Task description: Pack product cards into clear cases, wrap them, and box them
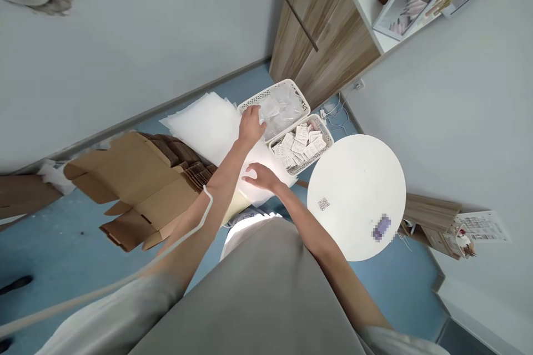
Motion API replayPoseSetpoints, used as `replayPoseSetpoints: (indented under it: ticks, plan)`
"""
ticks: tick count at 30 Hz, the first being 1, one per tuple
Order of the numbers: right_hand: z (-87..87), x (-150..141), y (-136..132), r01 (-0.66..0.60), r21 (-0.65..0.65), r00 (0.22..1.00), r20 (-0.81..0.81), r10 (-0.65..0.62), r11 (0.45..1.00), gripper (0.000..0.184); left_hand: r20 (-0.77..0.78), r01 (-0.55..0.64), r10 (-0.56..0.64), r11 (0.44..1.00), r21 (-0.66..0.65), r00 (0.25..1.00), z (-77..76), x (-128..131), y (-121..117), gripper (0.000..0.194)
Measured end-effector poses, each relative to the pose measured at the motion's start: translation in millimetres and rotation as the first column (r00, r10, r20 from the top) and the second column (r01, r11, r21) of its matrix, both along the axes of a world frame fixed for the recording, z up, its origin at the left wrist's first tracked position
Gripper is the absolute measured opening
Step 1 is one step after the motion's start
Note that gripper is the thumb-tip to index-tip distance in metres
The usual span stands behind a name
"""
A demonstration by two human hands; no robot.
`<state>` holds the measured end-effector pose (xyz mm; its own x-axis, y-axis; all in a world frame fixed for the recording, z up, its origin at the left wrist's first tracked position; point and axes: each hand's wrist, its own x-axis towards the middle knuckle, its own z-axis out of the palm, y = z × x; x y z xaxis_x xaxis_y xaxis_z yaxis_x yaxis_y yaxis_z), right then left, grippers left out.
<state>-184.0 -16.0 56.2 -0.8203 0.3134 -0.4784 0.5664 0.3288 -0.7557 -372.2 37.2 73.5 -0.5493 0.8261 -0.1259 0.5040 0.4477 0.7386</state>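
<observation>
My left hand (251, 126) is over the upper edge of a pile of white, soft-looking sheets (204, 122), beside a white perforated basket (266, 91). Its thumb stands apart from the fingers, and no object shows in it. Clear plastic bags (285, 108) fill that basket. Lower down, my right hand (263, 177) hovers over or rests on the same sheets; I cannot tell which. Its fingers are loosely curved, with a gap to the thumb and nothing between them. A second white basket (311, 163), full of small printed white cards (298, 147), sits just beyond it.
Opened brown cardboard boxes (137, 183) lie to the left, beside a stack of folded cardboard (197, 175). A round white table (350, 177) at the right bears a blurred purple item (381, 227). Behind the baskets are a wooden cabinet (328, 22) and white cables (339, 113).
</observation>
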Motion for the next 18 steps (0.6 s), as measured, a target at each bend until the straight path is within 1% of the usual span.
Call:
replayPoseSetpoints:
  ticks: [3, 5, 7, 9, 12, 15, 18]
  plan:
    - [20.5, 13.0, 4.4, 0.062, 0.016, 0.997, -0.037, -0.062, 0.998, 0.036, -0.061, 0.034, -0.046, 0.982, -0.188, 0.997, -13.5, -8.8, 22.8, 0.069]
    - [31.9, 23.2, 6.4, 0.105, 0.024, 0.993, -0.058, -0.104, 0.994, 0.038, -0.112, 0.027, -0.058, 0.966, -0.255, 0.992, -17.2, -12.4, 31.6, 0.069]
    - [39.6, 33.3, 7.7, 0.145, 0.025, 0.987, -0.08, -0.142, 0.989, 0.039, -0.155, 0.015, -0.063, 0.956, -0.294, 0.986, -18.2, -16.1, 36.8, 0.067]
    - [43.7, 42.4, 8.5, 0.173, 0.018, 0.981, -0.098, -0.17, 0.985, 0.039, -0.175, 0.006, -0.066, 0.946, -0.324, 0.982, -17.8, -20.6, 40.1, 0.062]
    - [45.6, 53.9, 9.8, 0.201, 0.007, 0.973, -0.113, -0.199, 0.979, 0.038, -0.176, 0.022, -0.09, 0.934, -0.356, 0.98, -14.9, -27.6, 44.3, 0.053]
    - [45.8, 63.7, 13.2, 0.226, -0.002, 0.966, -0.128, -0.224, 0.974, 0.037, -0.196, 0.031, -0.109, 0.932, -0.361, 0.975, -8.9, -31.1, 48.3, 0.053]
    - [47.4, 73.5, 19.0, 0.256, -0.009, 0.958, -0.135, -0.254, 0.967, 0.037, -0.144, 0.072, -0.136, 0.923, -0.378, 0.98, -0.3, -28.6, 51.3, 0.047]
